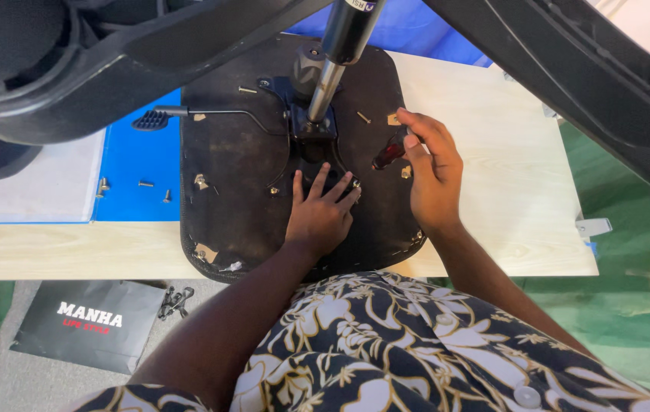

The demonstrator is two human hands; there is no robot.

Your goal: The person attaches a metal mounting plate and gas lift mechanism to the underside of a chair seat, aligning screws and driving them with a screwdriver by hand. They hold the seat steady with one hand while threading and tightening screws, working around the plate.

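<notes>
Head view: my hands on an upturned chair seat [241,183].
Left hand [319,216] lies open, fingers spread, mid-frame; right hand [433,172] curls around a red-handled screwdriver [387,154].

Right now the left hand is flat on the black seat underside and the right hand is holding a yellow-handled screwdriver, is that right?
Not quite. The left hand does lie flat on the black seat underside, but the screwdriver in the right hand has a dark red handle, not yellow. The head view shows it.
</notes>
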